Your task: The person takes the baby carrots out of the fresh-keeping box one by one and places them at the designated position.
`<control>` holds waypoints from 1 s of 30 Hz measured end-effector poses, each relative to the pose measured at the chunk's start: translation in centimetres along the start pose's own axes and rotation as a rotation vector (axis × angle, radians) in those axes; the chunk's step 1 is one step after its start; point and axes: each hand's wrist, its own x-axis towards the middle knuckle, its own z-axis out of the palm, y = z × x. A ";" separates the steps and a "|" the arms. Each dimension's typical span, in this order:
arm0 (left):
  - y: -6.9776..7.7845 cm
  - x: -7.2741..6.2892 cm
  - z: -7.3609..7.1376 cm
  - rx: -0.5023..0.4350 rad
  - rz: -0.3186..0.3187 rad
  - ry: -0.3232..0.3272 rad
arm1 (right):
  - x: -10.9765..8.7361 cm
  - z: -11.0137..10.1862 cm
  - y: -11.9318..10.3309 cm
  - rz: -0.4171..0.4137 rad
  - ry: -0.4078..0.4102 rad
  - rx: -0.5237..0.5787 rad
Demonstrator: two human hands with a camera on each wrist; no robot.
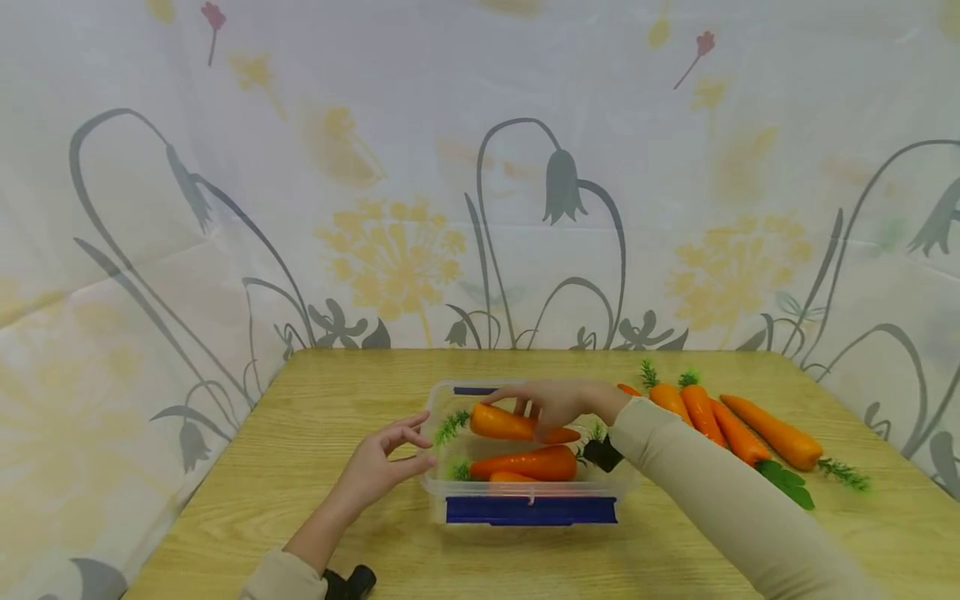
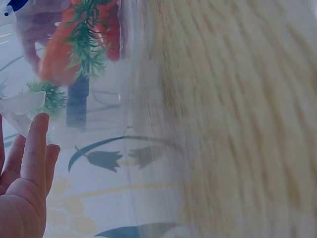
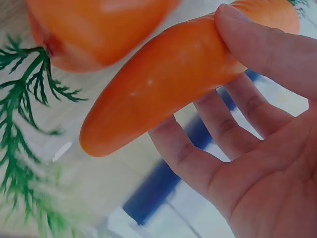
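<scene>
A clear plastic box (image 1: 435, 500) with blue latches (image 1: 531, 511) stands on the table with several orange carrots (image 1: 536, 462) inside. Over the box, my right hand (image 1: 562, 406) grips another carrot (image 3: 148, 89) between thumb and fingers; its green top points left and its tip right. My left hand (image 1: 378, 468) is at the box's left end, fingers loosely spread. In the left wrist view, the fingertips of the left hand (image 2: 25, 188) are close to the rim corner (image 2: 25, 104); whether they touch it I cannot tell.
Several more carrots (image 1: 772, 433) with green tops lie on the wooden table (image 1: 300, 450) to the right of the box, partly behind my right sleeve (image 1: 720, 492). A flower-patterned curtain (image 1: 420, 167) hangs behind the table.
</scene>
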 end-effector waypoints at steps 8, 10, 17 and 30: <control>-0.1 0.1 0.0 0.004 -0.005 0.011 | -0.1 -1.2 1.5 0.209 -0.012 -0.092; -0.1 0.1 0.0 0.002 -0.004 0.015 | -0.6 -1.4 1.3 0.212 0.005 -0.062; 0.0 0.1 0.0 0.004 -0.004 0.011 | -2.8 -1.7 0.9 0.188 0.111 -0.014; 0.2 0.1 0.0 0.012 -0.014 0.016 | -7.6 -1.8 1.0 0.220 0.370 -0.086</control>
